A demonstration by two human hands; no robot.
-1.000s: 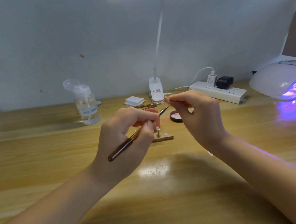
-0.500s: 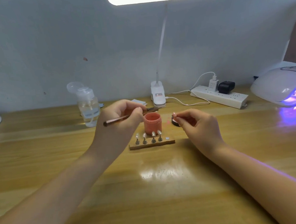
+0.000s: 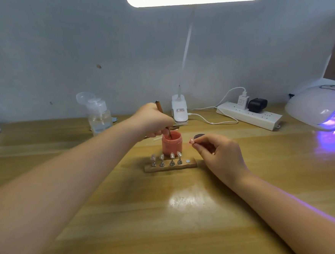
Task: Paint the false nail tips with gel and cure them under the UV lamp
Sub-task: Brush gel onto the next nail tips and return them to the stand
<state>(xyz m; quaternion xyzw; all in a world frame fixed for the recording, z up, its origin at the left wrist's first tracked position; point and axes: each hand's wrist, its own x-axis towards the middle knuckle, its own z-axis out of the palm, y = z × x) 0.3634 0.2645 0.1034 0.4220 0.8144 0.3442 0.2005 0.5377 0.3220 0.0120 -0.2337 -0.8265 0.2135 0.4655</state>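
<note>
Head view: the left hand (image 3: 152, 121) gripped a slim brown-handled gel brush (image 3: 160, 108), fingers curled round its shaft, the handle rising up and slightly away from the person while the bristle end dipped into the open mouth of a small coral-pink gel jar (image 3: 172, 144). The right hand (image 3: 217, 153) lay just right of the jar, thumb and forefinger pinching one pale pink false nail tip (image 3: 191, 141), which pointed left toward the jar; the remaining fingers were loosely curled. The nail tip thus lay to the right of the brush bristles and near them, so the loaded brush would probably need only a short rightward lift out of the jar to reach it, the left hand doing the travelling. Directly in front of the jar, four further pale nail tips stood upright on metal pegs along a narrow wooden holder strip (image 3: 192, 163), its rightmost seat vacant. A dark round lid (image 3: 199, 136) lay just behind the right fingers. The light wooden desk (image 3: 188, 214) carried, along its far edge, a clear pump bottle (image 3: 98, 116), a white clip-on lamp base (image 3: 179, 111) and a white power strip (image 3: 249, 115); the white UV lamp (image 3: 319, 106), glowing violet, stood at the far right corner.
</note>
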